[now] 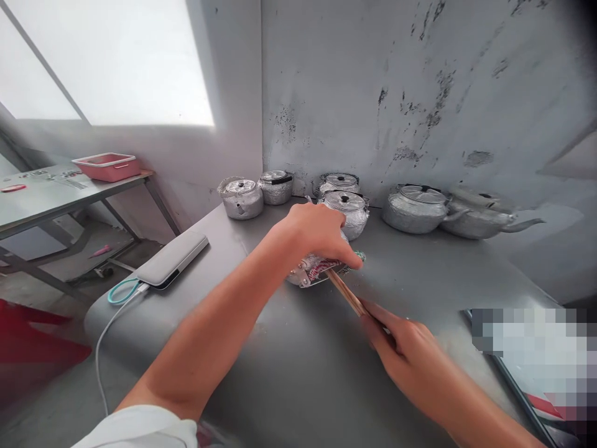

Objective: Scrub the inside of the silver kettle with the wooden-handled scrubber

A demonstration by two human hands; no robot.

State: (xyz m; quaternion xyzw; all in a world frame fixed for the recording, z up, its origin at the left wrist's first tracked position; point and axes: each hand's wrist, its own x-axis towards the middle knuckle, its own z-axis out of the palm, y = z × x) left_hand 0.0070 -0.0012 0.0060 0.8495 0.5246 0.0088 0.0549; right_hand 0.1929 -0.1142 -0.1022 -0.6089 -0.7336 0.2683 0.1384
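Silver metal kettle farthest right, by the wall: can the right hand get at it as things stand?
Probably, though not with a free grip: the right hand holds a slim brown wooden stick. Nothing visible stands between the hand and the kettle across the smooth grey tabletop.

One camera, worn on the person's head, looks forward and down across the desk [289, 379] toward the wall [336, 81] behind it; the left hand [321, 230] and right hand [396, 342] are near, the wall farther off.
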